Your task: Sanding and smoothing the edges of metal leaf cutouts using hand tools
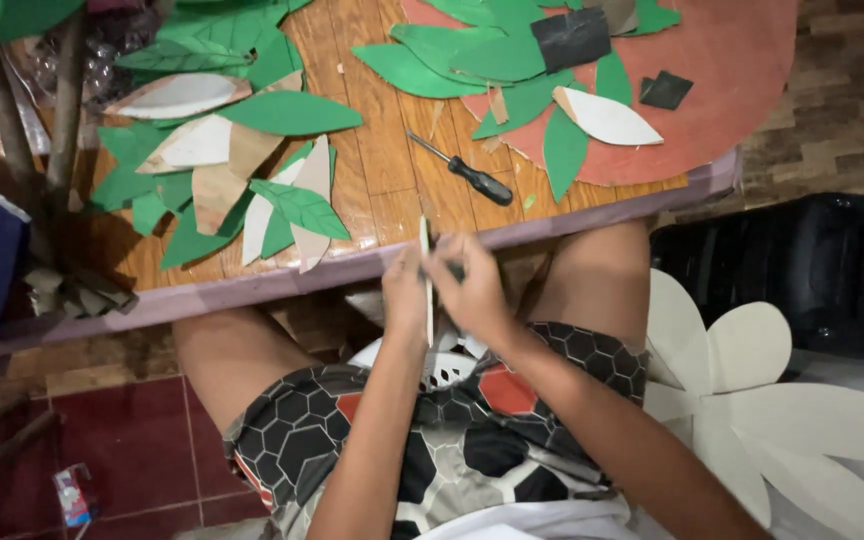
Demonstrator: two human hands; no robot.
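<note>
My left hand (404,296) and my right hand (472,290) meet over my lap, just in front of the table edge. Between them stands a thin cardboard leaf piece (426,270), seen edge-on, green on one side and pale on the other. My left hand pinches it from the left. My right hand presses against it from the right with something small and dark at the fingertips that I cannot make out. A white perforated object (449,368) lies on my lap under the hands.
Several green and pale paper leaves (282,200) lie on the wooden table (382,160). A black-handled screwdriver (462,170) rests near its front edge. A reddish round board (732,80) with more leaves sits at the back right. White flower-shaped cutouts (752,390) lie to my right.
</note>
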